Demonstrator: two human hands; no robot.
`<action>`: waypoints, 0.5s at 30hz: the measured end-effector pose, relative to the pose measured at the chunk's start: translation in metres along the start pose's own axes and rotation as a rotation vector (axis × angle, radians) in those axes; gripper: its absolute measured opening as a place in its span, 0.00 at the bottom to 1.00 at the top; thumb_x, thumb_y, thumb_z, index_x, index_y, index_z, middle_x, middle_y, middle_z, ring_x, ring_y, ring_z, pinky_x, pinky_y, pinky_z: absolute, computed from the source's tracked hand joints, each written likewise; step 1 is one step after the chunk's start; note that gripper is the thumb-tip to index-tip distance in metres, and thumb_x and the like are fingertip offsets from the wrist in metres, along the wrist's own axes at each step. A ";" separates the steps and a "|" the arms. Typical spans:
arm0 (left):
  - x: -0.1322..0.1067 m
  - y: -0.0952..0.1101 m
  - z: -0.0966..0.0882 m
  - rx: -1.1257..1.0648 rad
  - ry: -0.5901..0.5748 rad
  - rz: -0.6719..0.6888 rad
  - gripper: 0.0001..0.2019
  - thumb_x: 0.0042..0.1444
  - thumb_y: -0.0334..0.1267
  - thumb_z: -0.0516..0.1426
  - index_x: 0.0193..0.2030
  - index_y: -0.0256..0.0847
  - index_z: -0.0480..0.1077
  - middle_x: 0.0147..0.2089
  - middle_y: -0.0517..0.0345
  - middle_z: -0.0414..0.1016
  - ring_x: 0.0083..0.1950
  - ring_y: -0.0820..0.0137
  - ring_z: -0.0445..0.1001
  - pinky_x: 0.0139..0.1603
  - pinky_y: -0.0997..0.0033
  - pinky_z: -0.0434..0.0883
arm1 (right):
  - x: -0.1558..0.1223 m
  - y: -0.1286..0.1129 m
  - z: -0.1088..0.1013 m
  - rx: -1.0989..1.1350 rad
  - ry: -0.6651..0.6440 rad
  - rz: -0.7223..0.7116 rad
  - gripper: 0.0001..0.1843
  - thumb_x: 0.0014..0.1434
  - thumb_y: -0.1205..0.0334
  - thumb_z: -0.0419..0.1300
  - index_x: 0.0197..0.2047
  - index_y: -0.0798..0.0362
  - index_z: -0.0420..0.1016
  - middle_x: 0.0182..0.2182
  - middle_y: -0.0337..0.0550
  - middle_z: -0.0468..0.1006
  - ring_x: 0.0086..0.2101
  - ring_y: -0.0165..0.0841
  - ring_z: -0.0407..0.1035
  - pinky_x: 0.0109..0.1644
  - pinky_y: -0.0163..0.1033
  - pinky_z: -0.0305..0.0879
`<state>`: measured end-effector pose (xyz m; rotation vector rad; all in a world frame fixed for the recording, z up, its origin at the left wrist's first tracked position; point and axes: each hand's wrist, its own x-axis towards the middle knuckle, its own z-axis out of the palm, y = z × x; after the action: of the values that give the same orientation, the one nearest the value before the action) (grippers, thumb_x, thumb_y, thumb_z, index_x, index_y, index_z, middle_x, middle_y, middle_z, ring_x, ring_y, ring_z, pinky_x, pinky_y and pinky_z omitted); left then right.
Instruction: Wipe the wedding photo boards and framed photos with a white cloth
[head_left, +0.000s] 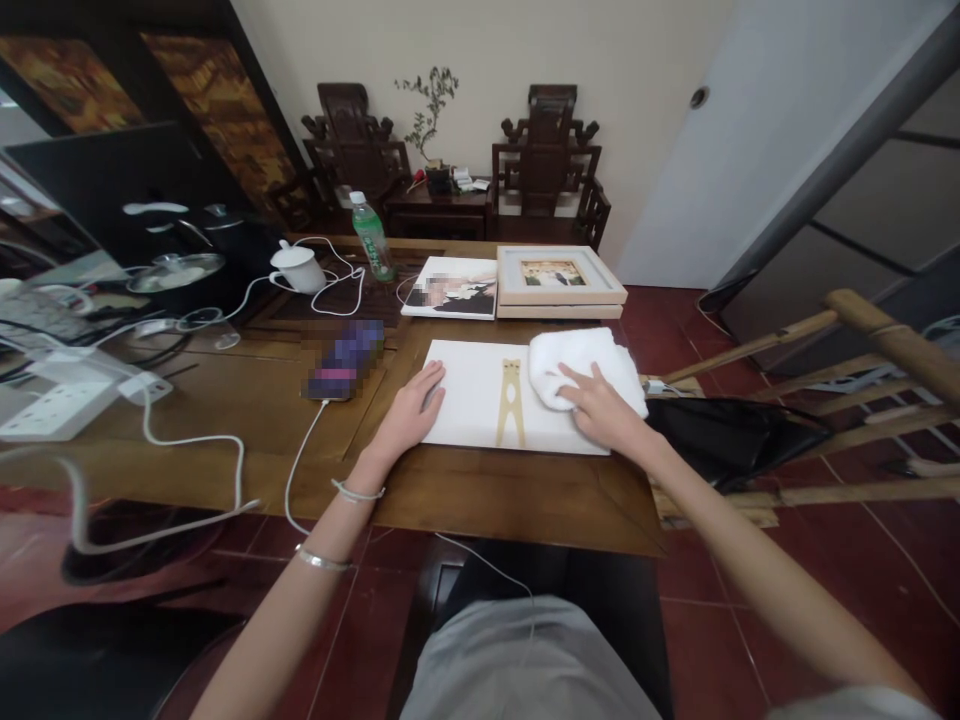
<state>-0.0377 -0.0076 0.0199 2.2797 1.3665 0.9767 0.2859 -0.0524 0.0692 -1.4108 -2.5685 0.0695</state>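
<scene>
A flat white rectangular panel (469,395) lies on the wooden table in front of me. On its middle is a tan, A-shaped piece (511,400) with an oval hole, like the stand leg of a picture frame. My left hand (411,408) rests at the panel's left edge, fingers stretched out and holding nothing. Over the panel's right end lies a folded white towel (581,350). My right hand (600,405) grips this towel from above, fingertips pressed into the cloth; the towel hides the surface below it.
Behind the panel are a photo print (454,290) and stacked framed pictures (562,290). A green-labelled bottle (373,240), lidded white cup (298,268), phone (343,360) and power strip (67,395) with trailing cables occupy the left. A bamboo rack (877,310) stands right of the table.
</scene>
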 end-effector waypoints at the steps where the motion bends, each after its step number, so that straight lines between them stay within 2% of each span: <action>1: 0.000 0.000 0.000 -0.002 0.000 0.001 0.22 0.63 0.42 0.48 0.58 0.33 0.69 0.64 0.43 0.66 0.67 0.58 0.62 0.69 0.54 0.58 | -0.013 -0.010 -0.001 0.020 -0.006 -0.022 0.26 0.44 0.82 0.46 0.43 0.57 0.74 0.61 0.62 0.66 0.64 0.46 0.53 0.65 0.69 0.43; 5: 0.000 -0.001 0.001 -0.006 0.003 0.003 0.22 0.64 0.43 0.48 0.59 0.34 0.69 0.65 0.44 0.66 0.68 0.58 0.61 0.69 0.52 0.58 | -0.064 -0.048 -0.010 0.092 -0.049 -0.115 0.27 0.42 0.83 0.46 0.40 0.52 0.75 0.64 0.51 0.63 0.66 0.45 0.48 0.66 0.70 0.40; 8: 0.000 -0.002 0.001 0.004 0.003 0.006 0.22 0.64 0.43 0.48 0.59 0.33 0.69 0.64 0.42 0.66 0.67 0.58 0.61 0.69 0.53 0.58 | -0.083 -0.062 -0.015 0.109 -0.102 -0.129 0.28 0.42 0.83 0.46 0.39 0.50 0.74 0.64 0.47 0.63 0.66 0.43 0.47 0.67 0.69 0.40; 11: 0.000 -0.002 0.001 0.009 0.003 0.006 0.22 0.64 0.43 0.48 0.58 0.32 0.69 0.64 0.41 0.66 0.67 0.58 0.62 0.69 0.54 0.58 | -0.076 -0.056 -0.016 0.126 -0.099 -0.117 0.27 0.42 0.82 0.46 0.39 0.51 0.74 0.63 0.49 0.64 0.65 0.41 0.51 0.68 0.66 0.41; 15: -0.001 -0.003 0.001 -0.007 0.002 0.006 0.22 0.63 0.43 0.48 0.59 0.35 0.69 0.65 0.44 0.66 0.67 0.58 0.62 0.69 0.52 0.58 | -0.037 -0.025 -0.011 0.116 -0.025 -0.069 0.26 0.44 0.80 0.47 0.42 0.53 0.75 0.61 0.54 0.67 0.63 0.42 0.57 0.67 0.65 0.43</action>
<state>-0.0392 -0.0063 0.0171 2.2795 1.3558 0.9846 0.2866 -0.0981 0.0771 -1.2877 -2.5844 0.2226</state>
